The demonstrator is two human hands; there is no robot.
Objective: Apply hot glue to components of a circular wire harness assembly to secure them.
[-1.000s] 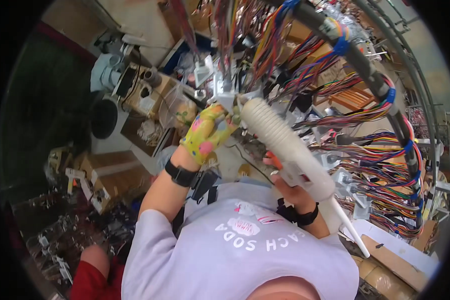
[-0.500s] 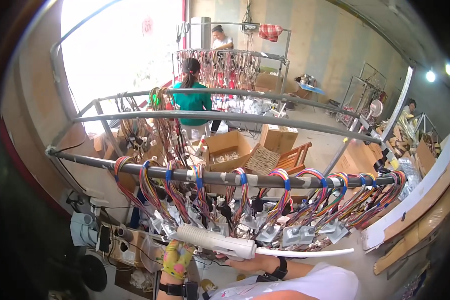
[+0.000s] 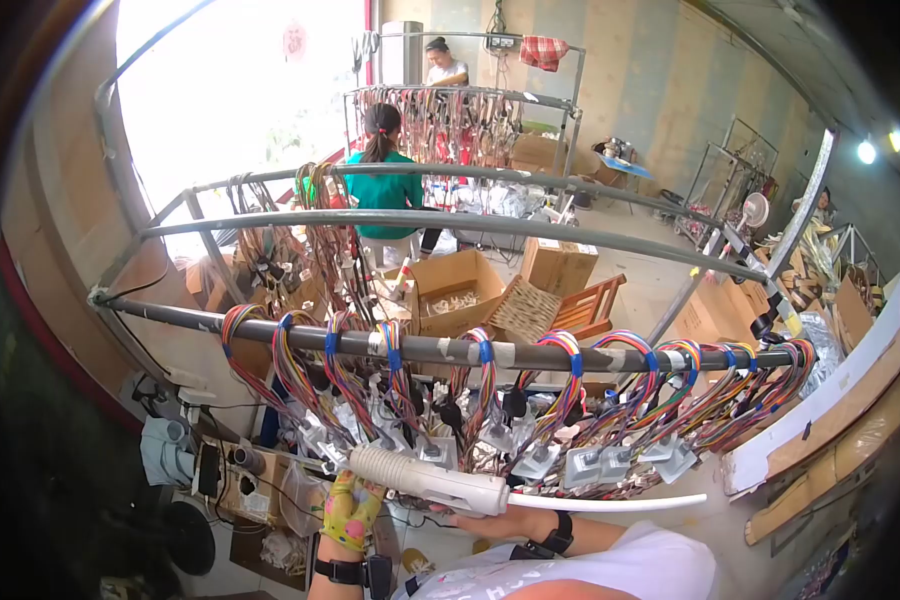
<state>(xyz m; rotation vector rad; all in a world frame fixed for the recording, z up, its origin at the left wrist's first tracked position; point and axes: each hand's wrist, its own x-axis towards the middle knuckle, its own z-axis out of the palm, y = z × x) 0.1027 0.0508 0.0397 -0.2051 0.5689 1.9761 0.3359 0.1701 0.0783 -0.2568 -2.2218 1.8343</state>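
My bare right hand [image 3: 500, 523] is closed beneath the rear of a white glue gun [image 3: 470, 492]; the gun's body hides part of the grip. Its ribbed barrel points left, and a long white glue stick [image 3: 610, 505] extends from the rear to the right. My left hand [image 3: 350, 512], in a yellow patterned glove, is curled just below the barrel's front. The barrel hides some of its fingers, and whatever they hold cannot be made out. Beyond the gun, bundles of coloured wires [image 3: 575, 385] with blue ties hang over a grey pipe [image 3: 425, 347], pale connectors [image 3: 585, 465] at their lower ends.
More pipes [image 3: 450, 222] cross farther back. Behind them are an open cardboard box [image 3: 470, 275], a woven-seat wooden chair [image 3: 523, 310] and a person in a green top [image 3: 385, 195]. Another person [image 3: 447, 68] is at a far wire rack. Cardboard sheets [image 3: 840, 450] lean at the right.
My view has shifted slightly, moving the racks in the picture. The glue gun sits a touch farther left, still in my right hand; my left hand stays near its barrel.
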